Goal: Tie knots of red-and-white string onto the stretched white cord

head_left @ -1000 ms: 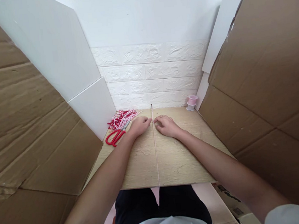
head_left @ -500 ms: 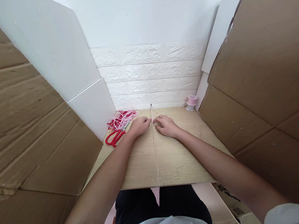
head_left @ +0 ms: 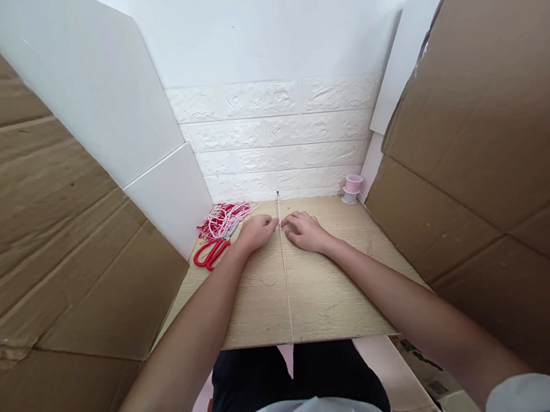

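Note:
A thin pale cord (head_left: 287,283) runs straight from a small dark fastening (head_left: 277,193) at the wall side to the front edge of the wooden table. Its far stretch looks thicker, like a pink-and-white braid (head_left: 278,209). From the left, my left hand (head_left: 258,231) pinches at the cord near the braid's lower end with thumb and forefinger. Opposite it, my right hand (head_left: 304,230) rests on the table, fingers bent, its fingertips at the cord. Any fine strand between the right fingertips is too small to make out.
Left of my hands lie red-handled scissors (head_left: 212,252) beside a tangle of red and pale pink cords (head_left: 225,220). A spool of pink thread (head_left: 353,185) stands at the back right. Cardboard sheets (head_left: 488,131) flank both sides, and a white brick-patterned wall (head_left: 267,131) closes the back.

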A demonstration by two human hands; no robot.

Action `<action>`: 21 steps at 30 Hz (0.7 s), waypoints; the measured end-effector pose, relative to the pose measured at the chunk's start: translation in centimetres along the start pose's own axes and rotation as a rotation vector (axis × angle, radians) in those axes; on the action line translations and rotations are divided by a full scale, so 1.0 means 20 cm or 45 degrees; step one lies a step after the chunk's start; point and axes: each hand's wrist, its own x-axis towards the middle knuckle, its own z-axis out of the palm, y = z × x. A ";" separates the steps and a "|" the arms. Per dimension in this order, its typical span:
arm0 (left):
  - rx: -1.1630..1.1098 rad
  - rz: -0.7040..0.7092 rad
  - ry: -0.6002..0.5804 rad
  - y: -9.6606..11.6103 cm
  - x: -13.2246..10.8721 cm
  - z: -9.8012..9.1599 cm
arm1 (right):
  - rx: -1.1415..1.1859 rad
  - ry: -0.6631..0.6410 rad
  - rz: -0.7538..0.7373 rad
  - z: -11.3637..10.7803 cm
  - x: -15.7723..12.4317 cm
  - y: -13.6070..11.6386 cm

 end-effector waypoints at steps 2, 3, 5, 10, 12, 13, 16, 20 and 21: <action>0.007 0.000 0.002 0.00 0.00 0.00 | -0.002 -0.004 0.003 0.00 0.00 0.00; 0.011 0.002 0.003 0.00 0.00 0.00 | -0.003 -0.003 0.004 0.00 0.00 0.00; 0.019 0.006 0.000 0.00 0.00 0.00 | -0.007 -0.002 0.006 0.00 0.00 0.00; 0.053 0.012 0.003 -0.01 0.01 0.01 | -0.019 -0.009 0.005 0.00 0.00 0.00; 0.062 0.011 0.002 -0.01 0.01 0.01 | -0.021 -0.006 0.002 0.00 0.00 0.00; 0.065 0.010 -0.001 -0.01 0.01 0.01 | -0.021 -0.005 0.001 0.00 0.00 0.00; 0.073 0.010 0.003 -0.01 0.01 0.01 | -0.019 -0.006 0.004 0.00 0.00 0.00; 0.074 0.011 0.016 -0.01 0.01 0.01 | -0.017 -0.007 0.007 0.00 0.00 -0.01; 0.074 0.013 0.018 -0.01 0.01 0.01 | -0.019 -0.009 0.008 -0.01 0.00 -0.01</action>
